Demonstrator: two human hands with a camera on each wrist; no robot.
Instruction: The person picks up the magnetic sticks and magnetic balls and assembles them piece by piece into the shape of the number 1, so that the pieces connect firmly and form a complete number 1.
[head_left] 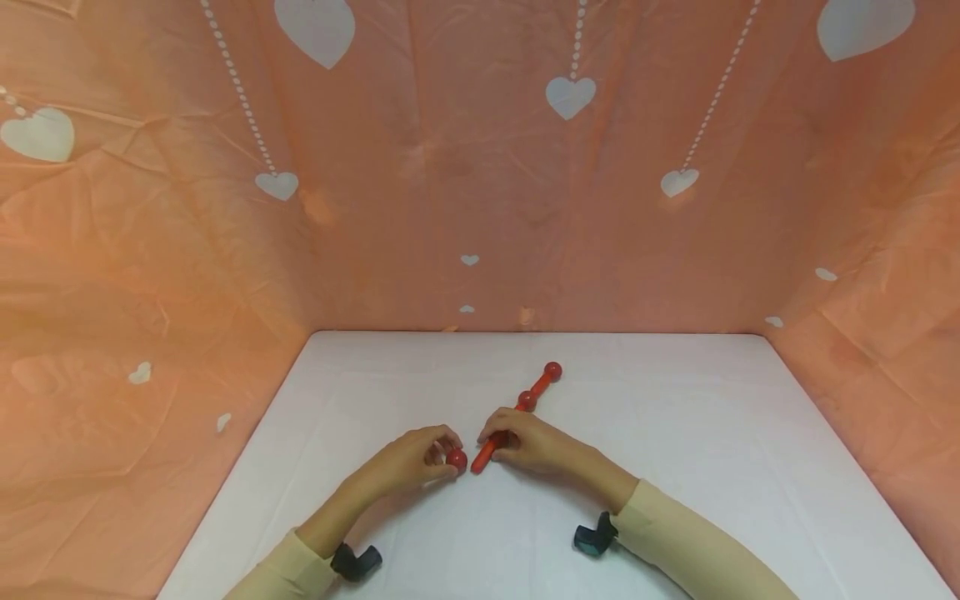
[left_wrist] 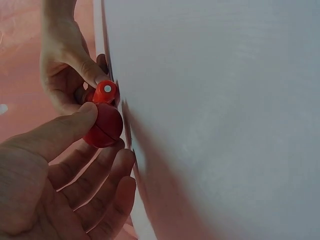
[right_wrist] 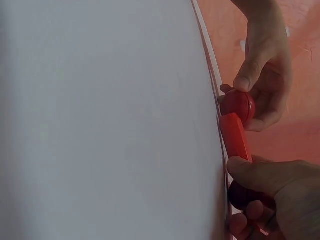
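Note:
Between thumb and fingertips, my left hand (head_left: 412, 457) pinches a red ball (head_left: 457, 459) just above the white table. My right hand (head_left: 534, 442) grips a chain of red rods and balls near its lower end. A free rod (head_left: 482, 458) sticks out toward the left hand's ball. Beyond the right fingers, the chain runs up and right through a middle ball (head_left: 527, 401) to an end ball (head_left: 552, 371). In the left wrist view, the rod's tip (left_wrist: 106, 90) shows a pale round dot behind the ball (left_wrist: 104, 125). The right fingers partly cover another ball (right_wrist: 242, 194).
The white tabletop (head_left: 675, 417) spreads around both hands. Orange cloth (head_left: 487, 183) with white hearts hangs behind it and along both sides. A dark camera mount sits at the left wrist (head_left: 356, 563) and another at the right wrist (head_left: 596, 536).

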